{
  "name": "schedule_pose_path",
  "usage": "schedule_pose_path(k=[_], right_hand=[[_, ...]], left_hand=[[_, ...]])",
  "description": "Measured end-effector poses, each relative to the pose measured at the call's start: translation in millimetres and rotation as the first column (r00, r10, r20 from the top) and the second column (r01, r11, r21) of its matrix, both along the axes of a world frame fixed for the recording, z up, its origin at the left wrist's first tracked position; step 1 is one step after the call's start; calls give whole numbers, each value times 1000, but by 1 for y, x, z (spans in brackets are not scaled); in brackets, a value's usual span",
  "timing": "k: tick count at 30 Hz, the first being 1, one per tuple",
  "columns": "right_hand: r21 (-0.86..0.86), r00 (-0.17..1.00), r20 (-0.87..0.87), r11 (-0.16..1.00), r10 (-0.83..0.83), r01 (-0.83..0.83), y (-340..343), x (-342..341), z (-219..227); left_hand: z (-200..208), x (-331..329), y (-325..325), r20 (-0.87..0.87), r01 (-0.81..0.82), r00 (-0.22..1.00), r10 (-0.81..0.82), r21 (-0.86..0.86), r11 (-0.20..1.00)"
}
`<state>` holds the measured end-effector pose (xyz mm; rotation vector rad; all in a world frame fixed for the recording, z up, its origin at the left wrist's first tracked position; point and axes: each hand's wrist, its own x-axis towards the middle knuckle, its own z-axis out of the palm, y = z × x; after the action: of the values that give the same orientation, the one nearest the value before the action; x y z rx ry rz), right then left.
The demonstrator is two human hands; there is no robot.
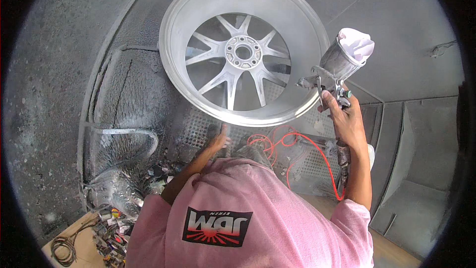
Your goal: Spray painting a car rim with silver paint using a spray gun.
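A silver spoked car wheel rim [174, 72] faces me, its open barrel toward me and its spokes at the far side. My right hand [349, 124] is wrapped round a metal spray gun [322, 80], one finger by the trigger. The nozzle points left, over the right part of the rim. On top of the gun sits a tilted grey paint cup [337, 59] with crumpled white paper [356, 44] over its mouth. My left hand [219, 140] is just below the rim's lower edge, index finger stretched up to it; I cannot tell if it touches. It holds nothing visible.
A red air hose [320, 151] runs from the gun's lower end and loops near a perforated panel [196, 128]. Dusty grey walls [396, 34] surround the rim. At the lower left are a coiled dark cable [63, 248] and a clutter of small items [111, 235].
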<state>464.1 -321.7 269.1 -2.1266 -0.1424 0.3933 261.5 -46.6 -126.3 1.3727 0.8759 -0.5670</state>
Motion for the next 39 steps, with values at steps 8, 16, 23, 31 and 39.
schedule_pose_path(k=[8,16,23,31,39], right_hand=[[85,988,-83,989,129,-122,22,-20,-15],[-39,963,-129,969,237,-243,44,-32,-24],[33,966,-107,972,235,-233,55,-39,-12],[116,988,57,982,144,-150,60,-41,-9],[173,974,-86,966,210,-193,69,-56,-18]], left_hand=[[6,1,67,9,-23,1000,23,20,1000],[3,-3,89,45,-177,984,174,55,983],[7,-11,98,1,25,1000,-25,87,996],[7,-10,73,10,76,997,-77,95,993],[15,-6,41,33,143,989,-145,48,989]])
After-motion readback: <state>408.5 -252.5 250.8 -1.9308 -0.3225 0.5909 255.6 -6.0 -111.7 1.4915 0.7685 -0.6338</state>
